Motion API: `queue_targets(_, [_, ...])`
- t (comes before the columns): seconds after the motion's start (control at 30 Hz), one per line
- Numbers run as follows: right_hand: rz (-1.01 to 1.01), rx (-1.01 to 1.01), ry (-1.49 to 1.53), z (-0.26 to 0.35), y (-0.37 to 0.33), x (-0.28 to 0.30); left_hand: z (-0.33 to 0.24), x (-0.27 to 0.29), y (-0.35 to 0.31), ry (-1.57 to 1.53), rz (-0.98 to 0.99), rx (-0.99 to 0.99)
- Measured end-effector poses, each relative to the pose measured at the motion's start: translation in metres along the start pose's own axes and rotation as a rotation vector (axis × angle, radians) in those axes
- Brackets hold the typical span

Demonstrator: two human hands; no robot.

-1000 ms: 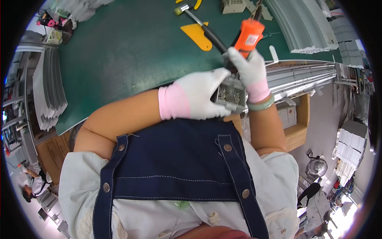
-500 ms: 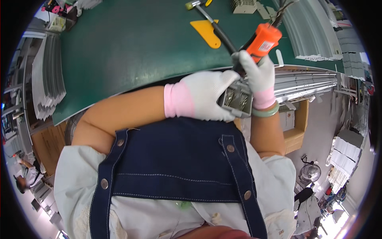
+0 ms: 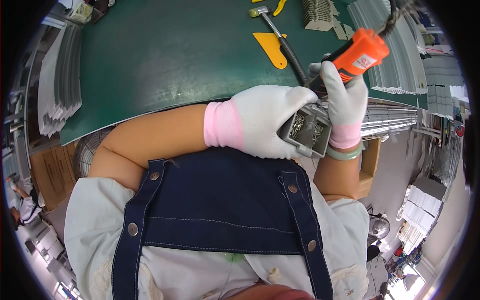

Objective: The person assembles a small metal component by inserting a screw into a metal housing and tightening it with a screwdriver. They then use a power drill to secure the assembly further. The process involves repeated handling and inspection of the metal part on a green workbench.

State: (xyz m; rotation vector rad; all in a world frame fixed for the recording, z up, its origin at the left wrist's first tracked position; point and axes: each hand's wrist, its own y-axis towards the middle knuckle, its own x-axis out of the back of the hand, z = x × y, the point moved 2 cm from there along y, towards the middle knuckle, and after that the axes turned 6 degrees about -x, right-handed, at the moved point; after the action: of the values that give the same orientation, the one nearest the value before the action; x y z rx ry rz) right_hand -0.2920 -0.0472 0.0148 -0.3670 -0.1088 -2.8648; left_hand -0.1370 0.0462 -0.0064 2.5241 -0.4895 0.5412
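Note:
My left hand [image 3: 262, 120], in a white glove with a pink cuff, is closed around a small grey divided box [image 3: 325, 141] in front of my chest. Small silver screws [image 3: 298, 125] lie in its compartments. My right hand [image 3: 346, 102], gloved the same way, grips an orange and black electric screwdriver [image 3: 359, 54] just beyond the box. Its orange end tilts up to the right, where a dark cord leads off, partly blurred. The lower end of the screwdriver is hidden behind my left hand and the box.
On the green table [image 3: 165, 55] lie a hammer [image 3: 291, 52], a yellow scraper [image 3: 270, 48] and a yellow-handled tool [image 3: 280, 7]. Metal plates [image 3: 317, 16] stand at the back. Stacked grey strips flank the table at left [image 3: 59, 82] and right [image 3: 392, 55]. Far left, another person is partly visible.
The screwdriver and my right hand have shifted right and slightly nearer. The box has moved slightly right, and its contents show more fully. The table's things appear shifted right in view.

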Motion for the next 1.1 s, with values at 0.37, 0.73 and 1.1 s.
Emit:
queue_targets(0.37, [0.073,0.046,-0.100,0.030,0.002,-0.004,-0.021,0.018,-0.006,0.000,-0.086,-0.076])
queue_targets(0.73, [0.039,0.059,-0.082,0.048,-0.003,-0.007,-0.033,0.026,-0.005,0.000,-0.097,-0.153])
queue_targets(1.1, [-0.018,0.728,0.125,0.074,0.023,-0.018,-0.015,0.121,0.002,0.683,-0.333,-0.139])
